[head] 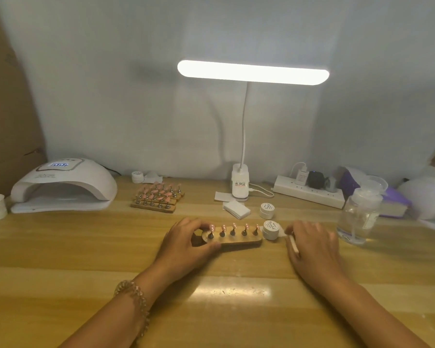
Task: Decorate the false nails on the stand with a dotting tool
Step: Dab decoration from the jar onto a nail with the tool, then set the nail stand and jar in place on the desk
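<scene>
The left end of the oblong light wooden stand (236,241) at the centre of the wooden table (60,259) is gripped by the left hand (186,241), and its five small pink false nails (234,225) are too small for any dots to be made out. Just right of the stand, the small round white jar (271,230) appears lidded, so the decorating is judged barely begun. Further right, a slim white dotting tool (294,246) is held under the curled fingers of the blurred right hand (314,249), its tip being hidden

Glossy wooden table (86,259), wooden stand (239,240), clear plastic bottle (359,217), white plastic lamp (240,184)
</scene>
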A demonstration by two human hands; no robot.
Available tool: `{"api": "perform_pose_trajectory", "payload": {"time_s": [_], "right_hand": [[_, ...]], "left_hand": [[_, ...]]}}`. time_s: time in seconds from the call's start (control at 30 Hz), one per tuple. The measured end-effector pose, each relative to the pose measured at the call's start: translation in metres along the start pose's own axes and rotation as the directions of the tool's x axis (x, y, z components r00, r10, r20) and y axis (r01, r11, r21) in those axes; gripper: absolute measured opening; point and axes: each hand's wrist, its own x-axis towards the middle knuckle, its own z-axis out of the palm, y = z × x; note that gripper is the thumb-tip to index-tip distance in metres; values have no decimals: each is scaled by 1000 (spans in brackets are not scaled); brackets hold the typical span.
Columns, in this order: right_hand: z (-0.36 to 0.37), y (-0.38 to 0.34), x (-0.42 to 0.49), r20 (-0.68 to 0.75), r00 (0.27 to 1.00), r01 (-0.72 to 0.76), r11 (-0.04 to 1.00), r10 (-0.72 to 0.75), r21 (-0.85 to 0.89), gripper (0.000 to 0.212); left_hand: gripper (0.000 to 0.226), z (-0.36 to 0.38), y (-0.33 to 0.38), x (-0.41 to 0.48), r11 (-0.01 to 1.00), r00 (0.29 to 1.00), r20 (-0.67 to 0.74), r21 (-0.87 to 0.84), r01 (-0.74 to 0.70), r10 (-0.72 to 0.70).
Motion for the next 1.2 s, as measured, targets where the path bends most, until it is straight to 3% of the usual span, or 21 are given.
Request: {"api": "perform_pose_trajectory", "payload": {"time_s": [0.1,0.2,0.27,0.33,0.43,0.57,0.67,0.73,0.8,0.93,1.07,1.2], "right_hand": [[-3,-2,4,117,993,-23,997,32,-80,41],[-14,-7,1,109,994,19,997,-11,-78,59],[-26,-8,-8,161,985,30,981,-62,194,61],[-45,-8,-18,263,956,-23,856,-133,516,57],[-72,4,-35,214,964,8,824,-156,566,40],[-106,43,-69,244,970,-133,794,-19,593,57],[-125,88,-92,219,945,-327,754,244,570,53],[-130,123,-103,170,850,-488,624,498,610,55],[-127,158,-108,144,696,-595,452,704,664,61],[-104,194,-96,67,441,-605,241,895,759,49],[-87,214,-63,-12,275,-612,185,961,769,40],[-78,245,-31,-127,190,-725,227,973,650,46]], "left_hand": [[38,-3,5,-4,998,999,-27,-44,-38,36],[38,-4,9,-9,996,997,-44,-55,-64,62],[36,-3,16,-13,992,996,-24,-84,-89,88],[36,1,26,-18,983,989,17,-114,-146,148],[38,14,47,-22,964,969,71,-148,-222,235],[55,47,75,-25,941,923,198,-143,-307,331],[57,77,89,-23,920,878,276,-144,-364,391],[44,97,99,-17,922,868,313,-152,-355,386],[34,119,116,-9,924,858,344,-125,-362,383],[27,168,165,4,925,838,393,-141,-352,379],[21,210,208,13,935,852,384,-142,-326,356],[18,238,228,20,932,852,376,-148,-332,363]]}}
